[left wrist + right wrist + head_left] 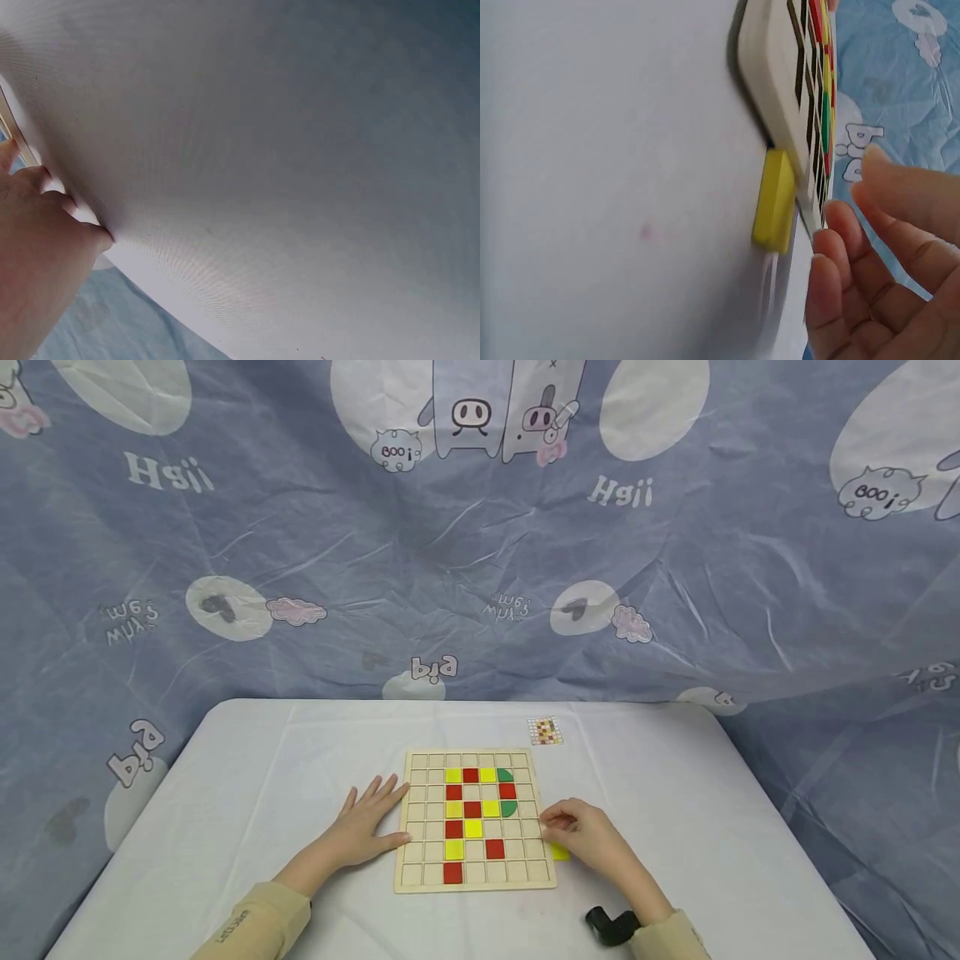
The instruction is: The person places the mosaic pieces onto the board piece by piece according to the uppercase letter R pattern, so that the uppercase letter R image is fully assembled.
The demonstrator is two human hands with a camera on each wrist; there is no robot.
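A light wooden grid board (517, 872) lies on the table, with red, yellow and green pieces set in several of its squares. My left hand (363, 829) rests beside it, fingers spread, with thumb and fingertips touching the board's left edge. On the opposite side, my right hand (591, 837) hovers by the right edge over a loose yellow tile (561, 852). From the right wrist, that yellow square tile (775, 202) stands out against the board's edge, apart from the loosely bent fingers (844, 232). Nothing shows between thumb and fingers there.
Behind the board's right corner lies a small pattern card (545, 731) with a coloured grid. A black curved object (611, 927) sits near the right sleeve. White cloth covers the table (337, 735), and a printed blue-grey curtain (420, 543) hangs behind it.
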